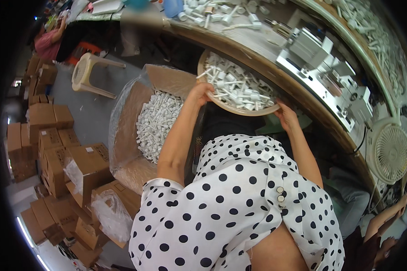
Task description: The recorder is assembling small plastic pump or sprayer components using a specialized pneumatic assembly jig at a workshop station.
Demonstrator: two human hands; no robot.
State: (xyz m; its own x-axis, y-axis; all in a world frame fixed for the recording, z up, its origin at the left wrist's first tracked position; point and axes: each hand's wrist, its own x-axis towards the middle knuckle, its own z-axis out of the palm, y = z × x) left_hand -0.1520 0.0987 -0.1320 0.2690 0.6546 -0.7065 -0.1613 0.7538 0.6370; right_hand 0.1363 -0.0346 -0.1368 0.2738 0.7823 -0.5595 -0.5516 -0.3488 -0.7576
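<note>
Between my two hands is a round beige basin point(267, 111) heaped with small white plastic caps with thin stems point(239, 83). My left hand point(201, 93) grips its left rim, fingers closed round the edge. At the right rim my right hand point(285, 114) has its fingers closed on the edge too. The basin's far side lies close against the workbench's front edge. To the left of my left forearm stands an open cardboard box point(122, 149), lined with clear plastic and holding many more of the same white stemmed caps point(156, 126).
A metal fixture point(321, 72) and loose caps are on the workbench point(253, 38). A small fan point(390, 151) sits at the right. Leftward are a plastic stool point(84, 74) and stacked cartons point(54, 158). Other people are at the far left point(47, 45) and lower right point(370, 244).
</note>
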